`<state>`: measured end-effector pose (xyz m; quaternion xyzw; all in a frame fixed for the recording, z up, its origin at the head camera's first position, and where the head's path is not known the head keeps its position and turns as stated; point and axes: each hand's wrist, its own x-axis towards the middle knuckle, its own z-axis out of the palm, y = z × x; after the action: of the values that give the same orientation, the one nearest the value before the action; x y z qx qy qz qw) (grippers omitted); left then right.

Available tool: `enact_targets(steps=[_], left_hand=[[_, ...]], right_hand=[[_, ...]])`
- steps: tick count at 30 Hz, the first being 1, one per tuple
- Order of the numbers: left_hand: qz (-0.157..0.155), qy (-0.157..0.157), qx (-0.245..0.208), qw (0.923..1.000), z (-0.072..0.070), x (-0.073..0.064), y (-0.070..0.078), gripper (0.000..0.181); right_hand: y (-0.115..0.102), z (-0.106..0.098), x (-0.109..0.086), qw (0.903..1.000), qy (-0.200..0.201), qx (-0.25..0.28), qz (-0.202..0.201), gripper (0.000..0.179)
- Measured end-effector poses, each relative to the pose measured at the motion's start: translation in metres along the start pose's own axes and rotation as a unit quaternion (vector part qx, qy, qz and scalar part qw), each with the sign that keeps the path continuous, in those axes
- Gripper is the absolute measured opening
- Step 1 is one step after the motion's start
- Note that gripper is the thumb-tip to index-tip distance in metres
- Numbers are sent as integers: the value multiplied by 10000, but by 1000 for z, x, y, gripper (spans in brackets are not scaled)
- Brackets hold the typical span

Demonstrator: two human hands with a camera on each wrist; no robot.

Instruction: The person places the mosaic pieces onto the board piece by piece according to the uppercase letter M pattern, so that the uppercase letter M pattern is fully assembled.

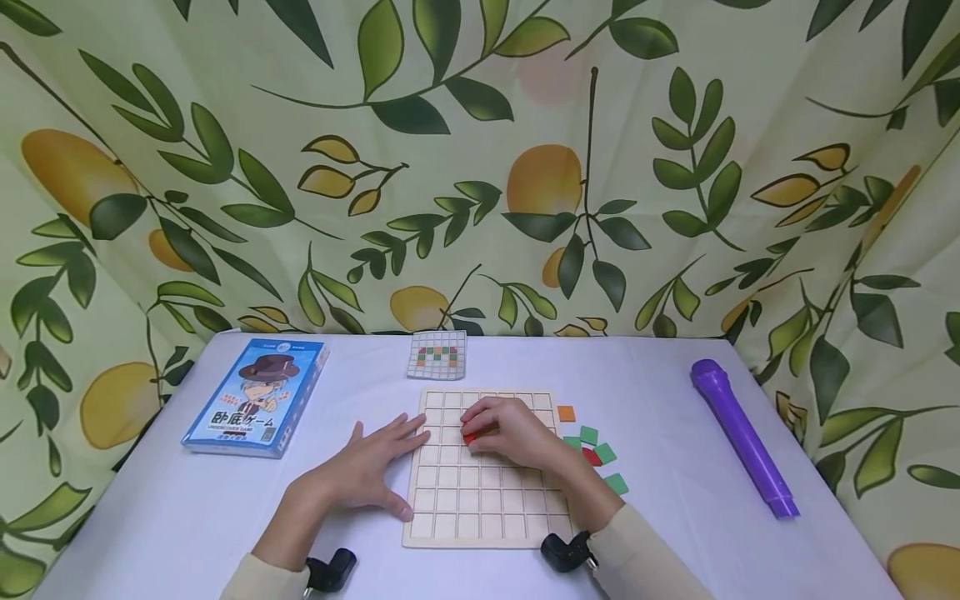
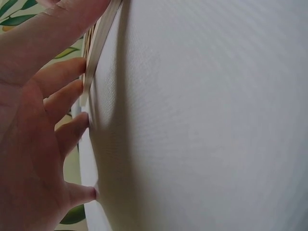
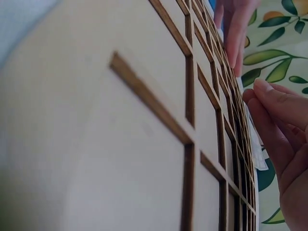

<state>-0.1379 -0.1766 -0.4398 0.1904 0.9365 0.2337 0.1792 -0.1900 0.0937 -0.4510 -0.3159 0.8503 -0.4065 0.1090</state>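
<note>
Right hand (image 1: pixel 510 431): thumb and fingers pinch one red tile (image 1: pixel 469 437) over the upper middle of the wooden grid board (image 1: pixel 480 527); whether the tile touches the board cannot be told. Left hand (image 1: pixel 371 462): fingers spread, gripping nothing, at the board's left edge. The right hand hides several of the board's squares. Just right of the board lie four green tiles (image 1: pixel 617 483), one orange tile (image 1: pixel 566 413) and one further red tile (image 1: pixel 592 457). Beyond its far edge is one pattern card (image 1: pixel 437 356); well to its left, one Undercover Game box (image 1: pixel 255 398); well to its right, one purple microphone-shaped object (image 1: pixel 742 433). The right wrist view alone reveals the dark brown sides of the board's grooves; the loose tiles appear only in the head view.
</note>
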Motion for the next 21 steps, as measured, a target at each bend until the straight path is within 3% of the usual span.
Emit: enact_targets(steps=[7, 15, 21], left_hand=[[14, -10, 4, 10000, 0, 1, -1, 110], [29, 8, 6, 10000, 0, 1, 0, 110], [79, 19, -67, 9999, 0, 1, -1, 110]], right_hand=[[-3, 7, 8, 9999, -107, -118, -66, 18], [-6, 11, 13, 9993, 62, -117, 336, 18], [-6, 17, 18, 9994, 202, -82, 268, 9]])
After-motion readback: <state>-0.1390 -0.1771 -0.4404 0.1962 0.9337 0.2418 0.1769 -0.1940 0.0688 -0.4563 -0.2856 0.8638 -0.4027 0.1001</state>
